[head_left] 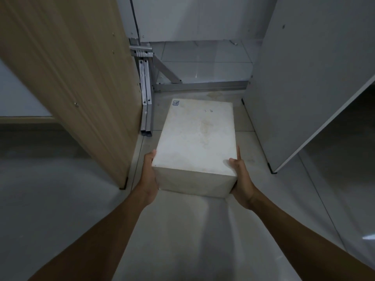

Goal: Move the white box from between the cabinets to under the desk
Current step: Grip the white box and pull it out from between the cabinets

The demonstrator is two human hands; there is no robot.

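Observation:
A white box (197, 138) with a small blue stamp in its far left corner and faint handwriting on top sits in the gap between a wooden cabinet (77, 78) on the left and a white cabinet (300, 78) on the right. My left hand (149, 175) presses against the box's near left side. My right hand (240, 179) grips its near right corner, thumb on the top edge. Whether the box rests on the floor or is lifted I cannot tell.
A folded metal frame (146, 102) leans against the wooden cabinet just left of the box. A metal rail (203, 86) crosses the floor behind it. Pale floor tiles (182, 230) stretch toward me.

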